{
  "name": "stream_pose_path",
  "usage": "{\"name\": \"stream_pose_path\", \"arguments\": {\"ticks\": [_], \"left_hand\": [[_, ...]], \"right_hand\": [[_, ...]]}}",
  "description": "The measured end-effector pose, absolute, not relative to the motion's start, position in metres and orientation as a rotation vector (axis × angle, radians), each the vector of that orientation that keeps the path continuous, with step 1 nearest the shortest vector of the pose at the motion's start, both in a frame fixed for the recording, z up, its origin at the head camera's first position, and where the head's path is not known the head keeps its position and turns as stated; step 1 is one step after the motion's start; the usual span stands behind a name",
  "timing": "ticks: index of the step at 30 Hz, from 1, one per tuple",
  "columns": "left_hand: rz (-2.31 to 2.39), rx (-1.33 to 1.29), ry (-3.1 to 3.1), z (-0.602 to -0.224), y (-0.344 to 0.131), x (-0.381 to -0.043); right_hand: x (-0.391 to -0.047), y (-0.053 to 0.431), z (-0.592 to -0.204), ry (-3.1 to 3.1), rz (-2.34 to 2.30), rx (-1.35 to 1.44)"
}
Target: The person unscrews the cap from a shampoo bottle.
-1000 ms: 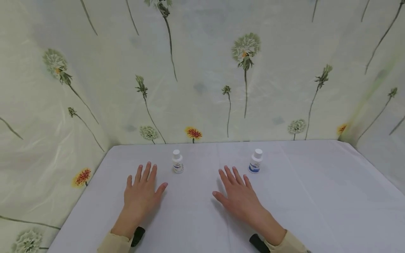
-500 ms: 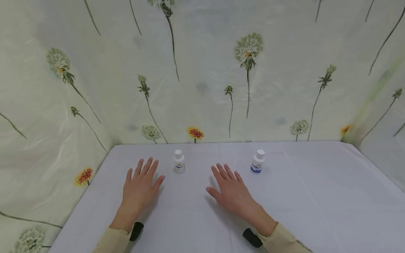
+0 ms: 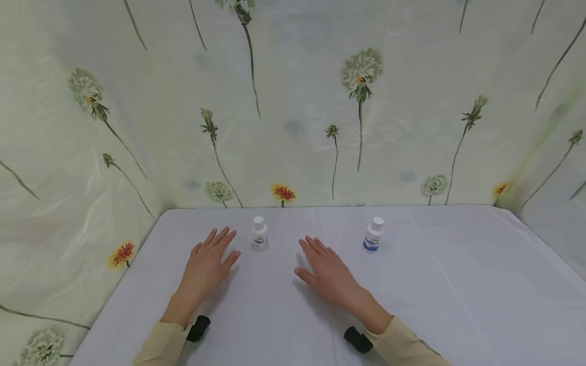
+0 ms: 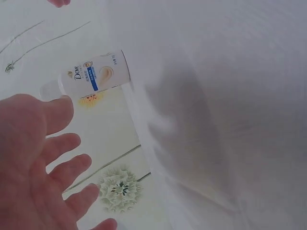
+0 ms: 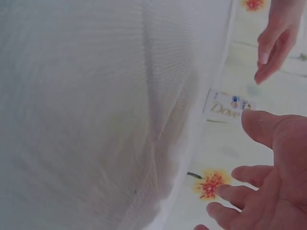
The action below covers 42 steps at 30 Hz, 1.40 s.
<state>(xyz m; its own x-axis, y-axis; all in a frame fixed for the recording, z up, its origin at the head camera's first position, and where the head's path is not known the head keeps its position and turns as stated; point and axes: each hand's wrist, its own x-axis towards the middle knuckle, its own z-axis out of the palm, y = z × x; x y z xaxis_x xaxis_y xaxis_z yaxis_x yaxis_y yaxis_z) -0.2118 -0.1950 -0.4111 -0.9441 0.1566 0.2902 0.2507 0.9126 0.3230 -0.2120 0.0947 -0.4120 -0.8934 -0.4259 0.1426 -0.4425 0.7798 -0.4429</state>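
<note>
Two small white bottles with white caps stand upright on the white cloth: a left bottle point(image 3: 260, 235) and a right bottle point(image 3: 373, 235) with a blue band low on its label. My left hand point(image 3: 205, 267) is palm down with fingers extended, just left of the left bottle and apart from it. My right hand point(image 3: 330, 277) lies between the two bottles, fingers pointing forward, touching neither. Both hands cast shadows on the cloth. In the left wrist view a Dove bottle point(image 4: 96, 74) shows past the left thumb; in the right wrist view a Dove bottle point(image 5: 225, 104) is partly hidden by the right thumb.
A white cloth point(image 3: 458, 284) covers the table. A pale sheet point(image 3: 293, 152) printed with dandelions hangs behind it and at both sides. Dark devices sit at the left wrist point(image 3: 199, 328) and right wrist point(image 3: 358, 339).
My right hand has moved left, away from the right bottle. My left hand has turned slightly, its fingers now closer together and angled rightward. The view has shifted slightly; both bottles stand where they were.
</note>
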Motion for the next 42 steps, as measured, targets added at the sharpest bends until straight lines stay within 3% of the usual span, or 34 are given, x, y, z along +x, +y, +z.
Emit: {"name": "stream_pose_path", "arguments": {"ticks": [27,42], "left_hand": [[-0.888,-0.346,-2.692,-0.420,-0.199,-0.234],[-1.158,-0.235,-2.691,-0.415,-0.192,-0.241]], "right_hand": [[-0.240,0.075,-0.417,-2.925,1.221,0.579],[-0.257,0.068,-0.424,-2.861,1.398,0.552]]}}
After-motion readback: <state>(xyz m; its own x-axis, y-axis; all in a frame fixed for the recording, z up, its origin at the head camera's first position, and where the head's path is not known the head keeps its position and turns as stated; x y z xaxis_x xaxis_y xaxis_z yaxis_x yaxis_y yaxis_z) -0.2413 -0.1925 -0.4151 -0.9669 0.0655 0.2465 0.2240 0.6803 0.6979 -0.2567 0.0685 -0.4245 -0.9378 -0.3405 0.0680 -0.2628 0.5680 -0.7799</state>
